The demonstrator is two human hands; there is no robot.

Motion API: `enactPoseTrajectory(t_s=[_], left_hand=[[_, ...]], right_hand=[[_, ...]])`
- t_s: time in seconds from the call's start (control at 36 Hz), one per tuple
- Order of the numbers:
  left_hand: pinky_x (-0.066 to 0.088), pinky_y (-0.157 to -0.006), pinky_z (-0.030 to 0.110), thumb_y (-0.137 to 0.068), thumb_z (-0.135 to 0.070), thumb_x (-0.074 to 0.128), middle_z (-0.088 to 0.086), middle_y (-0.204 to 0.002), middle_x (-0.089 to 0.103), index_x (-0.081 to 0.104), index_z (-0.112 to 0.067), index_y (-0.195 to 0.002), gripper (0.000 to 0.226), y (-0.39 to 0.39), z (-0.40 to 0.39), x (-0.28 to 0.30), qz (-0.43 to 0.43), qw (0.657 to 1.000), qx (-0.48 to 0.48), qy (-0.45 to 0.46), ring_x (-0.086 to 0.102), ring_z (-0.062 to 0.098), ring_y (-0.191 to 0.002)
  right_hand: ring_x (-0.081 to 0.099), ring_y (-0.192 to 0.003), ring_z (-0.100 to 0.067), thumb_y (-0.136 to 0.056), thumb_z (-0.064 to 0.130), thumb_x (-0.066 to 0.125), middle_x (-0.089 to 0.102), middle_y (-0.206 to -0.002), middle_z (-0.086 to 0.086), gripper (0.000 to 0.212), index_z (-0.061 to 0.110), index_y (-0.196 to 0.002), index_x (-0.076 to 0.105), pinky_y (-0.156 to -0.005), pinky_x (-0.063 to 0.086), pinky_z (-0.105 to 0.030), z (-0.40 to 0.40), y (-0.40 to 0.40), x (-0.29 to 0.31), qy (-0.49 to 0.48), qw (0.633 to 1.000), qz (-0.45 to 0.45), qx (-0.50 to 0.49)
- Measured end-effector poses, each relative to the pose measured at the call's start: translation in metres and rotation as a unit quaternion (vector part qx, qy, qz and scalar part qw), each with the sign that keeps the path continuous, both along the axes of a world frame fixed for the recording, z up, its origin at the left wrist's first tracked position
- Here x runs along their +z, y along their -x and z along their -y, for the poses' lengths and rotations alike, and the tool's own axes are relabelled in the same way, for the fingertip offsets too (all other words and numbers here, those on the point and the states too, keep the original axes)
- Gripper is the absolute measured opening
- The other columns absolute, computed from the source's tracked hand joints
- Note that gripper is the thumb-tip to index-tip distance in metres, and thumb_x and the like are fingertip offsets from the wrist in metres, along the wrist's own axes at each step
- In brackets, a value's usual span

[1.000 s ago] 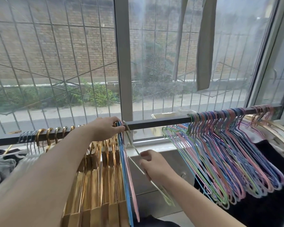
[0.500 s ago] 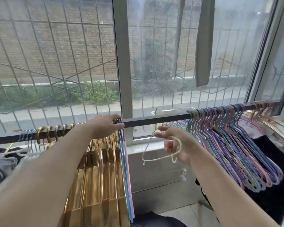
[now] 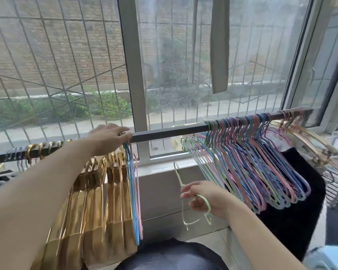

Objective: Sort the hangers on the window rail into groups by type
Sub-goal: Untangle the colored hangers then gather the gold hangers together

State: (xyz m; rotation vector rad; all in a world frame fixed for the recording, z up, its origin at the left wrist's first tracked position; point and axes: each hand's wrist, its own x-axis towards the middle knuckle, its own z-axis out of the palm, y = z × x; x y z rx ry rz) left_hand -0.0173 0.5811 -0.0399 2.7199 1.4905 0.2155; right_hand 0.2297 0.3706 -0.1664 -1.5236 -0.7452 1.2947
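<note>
A dark rail (image 3: 164,134) runs across the window. Several gold hangers (image 3: 98,201) hang at its left, with a blue and a pink thin hanger (image 3: 134,191) at their right edge. My left hand (image 3: 109,138) lies over the rail there, its fingers curled at the hooks of those thin hangers. A dense bunch of pastel wire hangers (image 3: 246,162) hangs at the right. Below the rail, my right hand (image 3: 205,197) grips a pale green wire hanger (image 3: 185,205), off the rail, tilted, with its hook pointing up.
Silver hooks (image 3: 15,155) sit at the rail's far left, gold-rimmed hangers (image 3: 310,145) at its far right. A black cloth (image 3: 293,201) hangs behind the pastel bunch. The white sill (image 3: 160,168) and a grey wall lie below the rail's bare middle stretch.
My right hand took the pale green hanger off the rail, lifted it toward the pastel bunch, then dropped it lower. My left hand stayed at the thin hangers' hooks.
</note>
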Motion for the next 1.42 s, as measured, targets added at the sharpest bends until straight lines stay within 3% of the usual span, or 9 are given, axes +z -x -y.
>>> enactPoseTrajectory(t_s=[0.14, 0.25, 0.36, 0.5, 0.64, 0.78, 0.92, 1.14, 1.42], left_hand=[[0.02, -0.125, 0.053, -0.107, -0.05, 0.038, 0.005, -0.164, 0.032, 0.033, -0.036, -0.156, 0.051, -0.039, 0.047, -0.005, 0.179, 0.974, -0.043, -0.133, 0.029, 0.03, -0.151], [0.051, -0.099, 0.039, -0.101, -0.028, 0.06, -0.002, -0.122, 0.07, 0.065, -0.03, -0.124, 0.024, -0.075, 0.142, -0.041, 0.482, 0.864, -0.086, 0.115, 0.065, 0.014, -0.111], [0.055, -0.092, 0.028, -0.099, -0.001, 0.056, 0.003, -0.105, 0.075, 0.07, -0.016, -0.111, 0.024, -0.101, 0.225, -0.125, 0.58, 0.773, -0.016, 0.254, 0.071, 0.015, -0.101], [0.043, -0.077, 0.007, -0.098, -0.003, 0.058, -0.002, -0.115, 0.064, 0.06, -0.026, -0.11, 0.026, -0.114, 0.271, -0.24, 0.546, 0.764, 0.205, 0.274, 0.058, 0.001, -0.094], [0.041, -0.087, 0.031, -0.103, -0.041, 0.053, -0.002, -0.111, 0.074, 0.068, -0.028, -0.111, 0.022, -0.105, 0.312, -0.28, 0.532, 0.706, 0.237, 0.402, 0.063, 0.016, -0.106], [0.05, -0.091, 0.041, -0.104, -0.051, 0.046, 0.008, -0.098, 0.079, 0.069, -0.014, -0.113, 0.044, -0.096, 0.335, -0.281, 0.561, 0.657, 0.186, 0.468, 0.074, 0.025, -0.09], [0.055, -0.101, 0.043, -0.103, -0.041, 0.051, 0.006, -0.108, 0.078, 0.072, -0.011, -0.1, 0.037, -0.066, 0.352, -0.293, 0.486, 0.728, 0.152, 0.459, 0.074, 0.025, -0.103], [0.058, -0.085, 0.05, -0.111, -0.029, 0.04, 0.022, -0.095, 0.077, 0.057, -0.004, -0.092, 0.036, -0.042, 0.363, -0.289, 0.518, 0.706, 0.247, 0.415, 0.075, 0.044, -0.082], [0.061, -0.057, 0.038, -0.11, -0.03, 0.042, 0.022, -0.094, 0.076, 0.058, 0.001, -0.108, 0.035, -0.046, 0.392, -0.288, 0.591, 0.664, 0.28, 0.363, 0.075, 0.043, -0.085]], right_hand=[[0.06, -0.053, -0.014, -0.102, 0.01, 0.057, 0.071, -0.097, -0.02, 0.021, -0.007, -0.108, 0.068, -0.056, 0.05, -0.027, 0.021, -0.014, -0.003, -0.016, 0.997, -0.064, 0.041], [0.06, -0.06, -0.023, -0.106, 0.02, 0.052, 0.069, -0.095, -0.027, 0.036, -0.012, -0.111, 0.066, -0.055, 0.051, -0.028, 0.057, -0.013, -0.01, -0.062, 0.987, -0.142, 0.05], [0.064, -0.068, -0.029, -0.082, -0.001, 0.059, 0.072, -0.101, -0.027, 0.027, -0.003, -0.107, 0.068, -0.072, 0.05, -0.038, 0.089, -0.021, -0.015, -0.13, 0.975, -0.135, 0.12], [0.063, -0.072, -0.025, -0.079, 0.007, 0.074, 0.069, -0.085, -0.016, 0.02, 0.007, -0.097, 0.064, -0.075, 0.053, -0.036, 0.111, -0.045, -0.031, -0.175, 0.958, -0.084, 0.21], [0.057, -0.064, -0.02, -0.065, 0.056, 0.09, 0.058, -0.07, -0.008, 0.057, 0.012, -0.086, 0.061, -0.063, 0.053, -0.028, 0.132, -0.048, -0.047, -0.202, 0.94, -0.147, 0.231], [0.055, -0.061, -0.019, -0.067, 0.05, 0.092, 0.055, -0.067, -0.005, 0.053, 0.01, -0.084, 0.061, -0.062, 0.052, -0.029, 0.141, -0.058, -0.041, -0.218, 0.919, -0.23, 0.236], [0.055, -0.064, -0.017, -0.083, 0.038, 0.082, 0.057, -0.07, -0.002, 0.028, 0.014, -0.088, 0.068, -0.068, 0.052, -0.032, 0.135, -0.075, -0.027, -0.244, 0.86, -0.361, 0.266], [0.066, -0.084, -0.021, -0.104, 0.04, 0.043, 0.072, -0.106, -0.009, 0.038, 0.017, -0.129, 0.06, -0.081, 0.055, -0.035, 0.123, -0.034, -0.028, -0.181, 0.876, -0.429, 0.127], [0.066, -0.106, -0.017, -0.111, 0.028, 0.036, 0.063, -0.129, -0.006, 0.035, 0.018, -0.139, 0.053, -0.111, 0.046, -0.045, 0.132, 0.006, -0.098, -0.037, 0.998, -0.016, -0.053]])
